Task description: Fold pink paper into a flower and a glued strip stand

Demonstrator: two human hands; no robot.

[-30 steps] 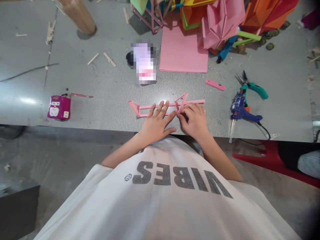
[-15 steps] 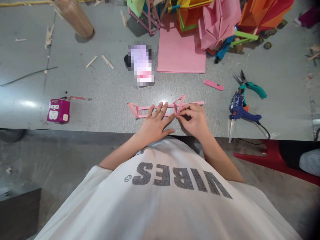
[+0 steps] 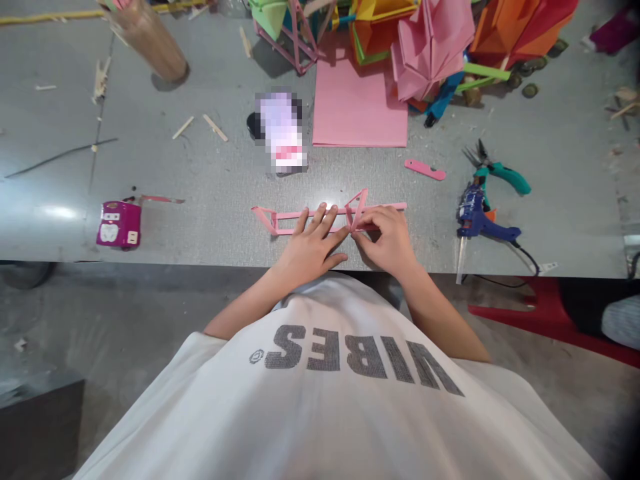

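Observation:
A long frame of thin pink strips [image 3: 287, 215] lies along the table near its front edge, with raised triangular pieces at its left end and right of its middle. My left hand [image 3: 313, 247] rests flat across the frame's middle, fingers spread, pressing on the strips. With bent fingers and thumb, my right hand [image 3: 385, 237] grips the frame at the base of the right triangular piece, close to my left index fingertip. The frame's right end sticks out beyond my right hand.
A blue glue gun [image 3: 473, 213], green-handled pliers [image 3: 510, 177] and a pink folding knife [image 3: 425, 169] lie right. A blurred phone [image 3: 283, 130], pink paper [image 3: 360, 110] and paper lanterns [image 3: 433, 47] are behind. Left are a magenta box [image 3: 120, 225] and a brown cup [image 3: 155, 50].
The view has shifted slightly. My right fingers have closed in a little at the base of the triangular piece; my left hand stays flat on the frame.

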